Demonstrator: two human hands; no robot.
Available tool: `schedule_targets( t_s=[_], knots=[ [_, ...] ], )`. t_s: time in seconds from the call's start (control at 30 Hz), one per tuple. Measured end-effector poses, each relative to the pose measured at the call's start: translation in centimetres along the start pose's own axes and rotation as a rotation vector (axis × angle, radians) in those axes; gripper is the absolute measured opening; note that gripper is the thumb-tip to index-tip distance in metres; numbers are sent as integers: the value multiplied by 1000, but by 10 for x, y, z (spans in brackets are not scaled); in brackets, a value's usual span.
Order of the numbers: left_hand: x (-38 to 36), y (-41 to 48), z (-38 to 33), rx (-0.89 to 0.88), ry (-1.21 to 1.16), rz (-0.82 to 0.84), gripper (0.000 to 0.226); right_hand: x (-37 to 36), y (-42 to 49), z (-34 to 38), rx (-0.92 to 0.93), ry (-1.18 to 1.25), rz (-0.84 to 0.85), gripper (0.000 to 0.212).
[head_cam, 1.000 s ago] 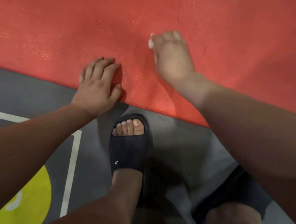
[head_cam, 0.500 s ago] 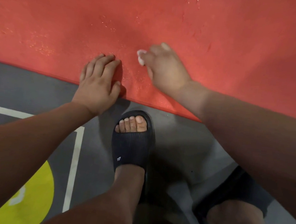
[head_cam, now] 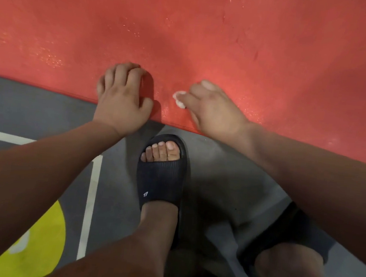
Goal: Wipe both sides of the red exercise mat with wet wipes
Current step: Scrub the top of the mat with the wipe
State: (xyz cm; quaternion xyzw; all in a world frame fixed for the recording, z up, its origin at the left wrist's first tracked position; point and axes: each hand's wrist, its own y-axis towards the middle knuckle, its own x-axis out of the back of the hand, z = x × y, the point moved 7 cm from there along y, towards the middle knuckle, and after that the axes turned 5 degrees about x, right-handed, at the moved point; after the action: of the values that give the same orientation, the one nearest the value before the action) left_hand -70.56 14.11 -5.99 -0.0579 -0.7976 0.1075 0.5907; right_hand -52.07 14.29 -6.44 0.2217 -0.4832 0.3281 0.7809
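— Now, where is the mat in this shot, and who has hold of what?
— Seen from above: the red exercise mat [head_cam: 209, 40] lies flat on the grey floor [head_cam: 223, 171] and fills the upper half of the frame. Its near edge runs just ahead of a black sandal [head_cam: 160, 180]. The left grip [head_cam: 123, 101], a bare hand, presses down on that near edge with bent fingers and holds nothing. The right grip [head_cam: 213, 112] is closed over a balled white wet wipe [head_cam: 179, 98], which pokes out past the fingers and touches the mat just beside the left grip.
— How will the mat handle?
— By the look of it, thin, soft and light. It lies limp with a low edge, so it would likely slide or ruck under a rubbing stroke unless pinned. Damp beads glint across the surface, so expect it to be slick. To turn it over for the other side, take the near edge with both hands well apart, since a floppy sheet lifted at one point would probably fold on itself.
— And the markings?
— A white line [head_cam: 91, 196] and a yellow circle [head_cam: 39, 247] painted on the floor, left of the sandal and apart from the mat
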Motion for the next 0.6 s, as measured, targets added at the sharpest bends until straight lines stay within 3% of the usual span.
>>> schedule_targets(
  t_s=[0.1,0.23,0.47,0.6],
  knots=[
    [-1,7,-10,-2,-7,-14,57,-4,-32,14,191,-23,128,43],
    [-6,20,-33,-43,-49,-32,57,18,-58,-18,179,-73,158,33],
    [-5,49,-73,-137,-82,-62,56,68,-46,-113,-5,-168,7,32],
    [-4,70,-85,-142,-67,-79,56,100,-32,-179,-352,-251,-198,22]
  ],
)
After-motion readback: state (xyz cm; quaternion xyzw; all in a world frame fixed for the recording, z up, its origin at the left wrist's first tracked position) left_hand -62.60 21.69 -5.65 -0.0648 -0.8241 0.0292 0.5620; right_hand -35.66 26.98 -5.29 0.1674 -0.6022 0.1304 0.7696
